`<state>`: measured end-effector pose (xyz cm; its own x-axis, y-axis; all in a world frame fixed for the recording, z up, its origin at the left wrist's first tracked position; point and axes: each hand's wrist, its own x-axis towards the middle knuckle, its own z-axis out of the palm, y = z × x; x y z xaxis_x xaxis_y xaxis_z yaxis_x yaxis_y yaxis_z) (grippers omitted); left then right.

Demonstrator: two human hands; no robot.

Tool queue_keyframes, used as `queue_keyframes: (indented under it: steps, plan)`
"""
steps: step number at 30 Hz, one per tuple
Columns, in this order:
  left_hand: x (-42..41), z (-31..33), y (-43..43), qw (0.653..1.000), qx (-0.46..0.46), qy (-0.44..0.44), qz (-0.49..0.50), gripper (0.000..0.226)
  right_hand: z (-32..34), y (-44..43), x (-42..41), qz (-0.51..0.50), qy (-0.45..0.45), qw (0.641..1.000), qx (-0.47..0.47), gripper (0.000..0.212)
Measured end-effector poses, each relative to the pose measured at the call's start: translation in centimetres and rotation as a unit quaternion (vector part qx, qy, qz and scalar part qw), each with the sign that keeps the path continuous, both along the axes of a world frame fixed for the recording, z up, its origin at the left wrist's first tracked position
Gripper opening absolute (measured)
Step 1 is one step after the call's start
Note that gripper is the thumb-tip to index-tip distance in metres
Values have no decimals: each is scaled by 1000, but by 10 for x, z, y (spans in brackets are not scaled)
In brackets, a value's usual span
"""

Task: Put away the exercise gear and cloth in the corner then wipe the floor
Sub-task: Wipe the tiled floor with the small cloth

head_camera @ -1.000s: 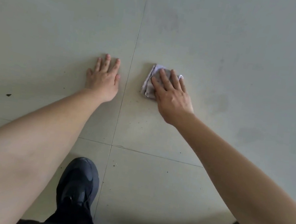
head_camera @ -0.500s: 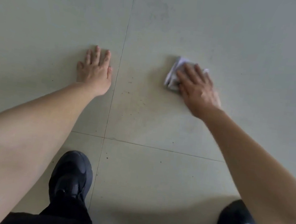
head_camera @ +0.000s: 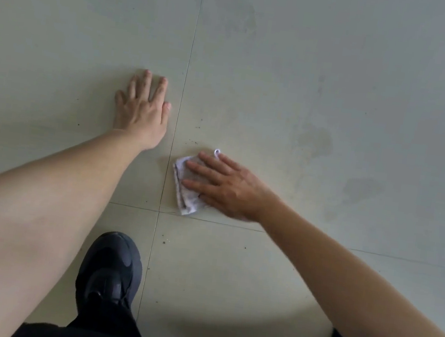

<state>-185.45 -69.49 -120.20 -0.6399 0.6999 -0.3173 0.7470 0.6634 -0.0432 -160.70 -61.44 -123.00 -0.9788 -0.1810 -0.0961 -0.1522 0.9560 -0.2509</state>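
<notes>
Head view: the left hand (head_camera: pixel 141 106) lies flat and spread on the tiled floor (head_camera: pixel 314 67), holding nothing. The right hand (head_camera: pixel 224 187) presses flat, fingers extended, on a folded white cloth (head_camera: pixel 184 194) just right of the grout line, near 1 black shoe (head_camera: pixel 110 269).

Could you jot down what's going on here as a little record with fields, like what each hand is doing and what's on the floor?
left hand: flat on the floor, fingers spread, holding nothing
right hand: palm pressing a folded white cloth against the floor
floor: pale tiles with thin seams, dark specks, faint smudges
shoe: black, near the bottom edge
activity: wiping the floor
</notes>
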Motion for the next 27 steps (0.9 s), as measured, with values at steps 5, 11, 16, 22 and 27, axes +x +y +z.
queue_keyframes:
  steps: [5,11,16,22,27]
  plan:
    - [-5,2,6,1000,16,4,1,53,8,71,-34,-157,1,988,0,52]
    - [-27,10,20,1000,16,12,-10,56,16,86,-98,-317,-41,948,-12,52]
    - [-60,3,44,1000,29,1,-7,55,13,90,-141,-339,-47,940,-12,54]
    - [-58,-31,55,993,117,-16,18,53,8,134,-183,-334,-43,942,3,55]
    - [-56,-38,54,990,135,16,25,55,8,185,-229,-350,-58,935,12,56]
